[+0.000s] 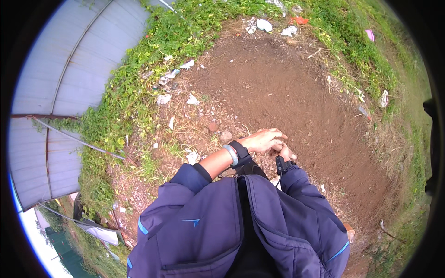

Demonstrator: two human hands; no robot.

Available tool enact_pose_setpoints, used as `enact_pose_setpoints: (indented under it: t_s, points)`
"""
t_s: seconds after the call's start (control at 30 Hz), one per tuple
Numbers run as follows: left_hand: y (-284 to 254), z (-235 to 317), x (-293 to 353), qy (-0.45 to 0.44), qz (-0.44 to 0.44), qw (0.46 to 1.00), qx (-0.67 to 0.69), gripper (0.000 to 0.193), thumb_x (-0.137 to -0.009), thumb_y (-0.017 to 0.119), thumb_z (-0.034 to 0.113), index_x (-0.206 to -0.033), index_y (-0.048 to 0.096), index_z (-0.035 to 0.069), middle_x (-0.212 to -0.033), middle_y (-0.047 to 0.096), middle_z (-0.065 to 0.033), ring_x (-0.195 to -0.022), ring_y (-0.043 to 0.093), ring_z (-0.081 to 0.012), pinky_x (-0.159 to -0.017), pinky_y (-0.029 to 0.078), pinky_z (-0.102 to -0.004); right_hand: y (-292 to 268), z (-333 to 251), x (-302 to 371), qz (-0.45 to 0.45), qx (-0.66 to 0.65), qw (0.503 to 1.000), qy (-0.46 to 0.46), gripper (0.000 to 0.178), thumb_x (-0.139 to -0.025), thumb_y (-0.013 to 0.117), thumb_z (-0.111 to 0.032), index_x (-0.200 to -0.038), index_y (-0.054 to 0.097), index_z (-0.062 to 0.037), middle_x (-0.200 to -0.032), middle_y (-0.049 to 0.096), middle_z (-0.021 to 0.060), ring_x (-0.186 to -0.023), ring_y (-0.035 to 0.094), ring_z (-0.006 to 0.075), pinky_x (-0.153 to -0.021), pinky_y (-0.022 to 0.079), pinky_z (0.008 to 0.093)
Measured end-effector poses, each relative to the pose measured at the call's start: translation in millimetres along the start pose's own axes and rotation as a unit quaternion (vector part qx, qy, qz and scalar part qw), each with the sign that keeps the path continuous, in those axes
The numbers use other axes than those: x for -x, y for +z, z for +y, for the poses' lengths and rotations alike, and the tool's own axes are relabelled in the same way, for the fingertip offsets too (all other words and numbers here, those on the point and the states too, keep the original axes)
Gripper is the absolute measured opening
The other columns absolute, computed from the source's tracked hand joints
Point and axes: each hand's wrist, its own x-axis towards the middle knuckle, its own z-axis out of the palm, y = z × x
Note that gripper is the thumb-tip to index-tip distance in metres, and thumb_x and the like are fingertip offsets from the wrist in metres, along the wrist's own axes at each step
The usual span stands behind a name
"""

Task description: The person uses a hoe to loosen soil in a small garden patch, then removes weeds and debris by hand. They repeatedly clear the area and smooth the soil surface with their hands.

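Both my hands meet in front of my body, above the dirt. My left hand (263, 140) comes across from the left, palm down, with its loosely bent fingers slightly apart and reaching over to my right hand. Partly covered by those fingers, my right hand (288, 153) points up and left; its own fingers are largely hidden. No object shows between the two hands. A pale bangle (231, 155) and a black strap (239, 149) circle my left wrist. Another black band with a small dark device (280, 164) sits at my right wrist.
Bare brown soil (278, 88) stretches ahead and to the right. Green plants (134, 92) and scattered white litter (167, 76) border it on the left. A grey metal sheet wall (88, 60) stands at far left, with a slanting pole (83, 140). Small stones (226, 136) lie near my left hand.
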Motion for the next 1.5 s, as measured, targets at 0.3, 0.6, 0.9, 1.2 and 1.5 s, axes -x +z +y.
enact_pose_setpoints:
  t_s: [0.3,0.6,0.9,1.2,1.5]
  points:
    - [-70,-27,5,-0.064,-0.08,0.993,-0.053,0.041,-0.096,0.05,0.028,-0.132,0.048,0.007,-0.122,0.054,-0.0207,-0.116,0.052,-0.0367,-0.096,0.043,-0.0436,40,24,-17,0.038,-0.036,0.999,-0.007,0.039,-0.091,0.04,-0.044,-0.104,0.053,-0.0097,-0.087,0.062,0.0109,-0.074,0.06,0.0251,-0.062,0.049,0.0403]
    - [-136,-77,-7,-0.089,-0.113,0.989,-0.034,0.044,-0.097,0.049,0.031,-0.133,0.047,0.006,-0.125,0.052,-0.0207,-0.118,0.05,-0.035,-0.098,0.042,-0.0417,87,33,-54,0.064,-0.045,0.997,0.001,0.037,-0.09,0.04,-0.042,-0.103,0.052,-0.0089,-0.088,0.061,0.0122,-0.075,0.059,0.0262,-0.062,0.049,0.0411]
    - [-162,-105,-58,-0.082,-0.173,0.981,0.023,0.039,-0.097,0.049,0.026,-0.13,0.049,0.005,-0.124,0.054,-0.0192,-0.118,0.051,-0.0327,-0.099,0.041,-0.041,106,29,-102,0.098,-0.064,0.993,-0.025,0.036,-0.09,0.041,-0.04,-0.103,0.052,-0.0081,-0.089,0.061,0.0135,-0.076,0.059,0.0272,-0.061,0.048,0.042]
    - [-244,-180,-63,-0.054,-0.178,0.982,-0.032,0.051,-0.096,0.05,0.036,-0.135,0.042,0.004,-0.12,0.058,-0.0227,-0.112,0.057,-0.035,-0.092,0.046,-0.0421,183,69,-158,0.135,-0.197,0.96,-0.146,0.03,-0.089,0.045,-0.036,-0.1,0.05,-0.0076,-0.088,0.06,0.0142,-0.076,0.058,0.03,-0.067,0.049,0.0485]
    - [-401,-333,-46,-0.156,-0.3,0.938,-0.072,0.051,-0.093,0.054,0.034,-0.136,0.038,0.009,-0.089,0.065,-0.0245,-0.087,0.063,-0.0419,-0.076,0.048,-0.0481,302,186,-253,0.14,-0.323,0.913,-0.205,0.028,-0.091,0.045,-0.035,-0.103,0.05,-0.0095,-0.091,0.061,0.0128,-0.087,0.057,0.0296,-0.084,0.045,0.0522]
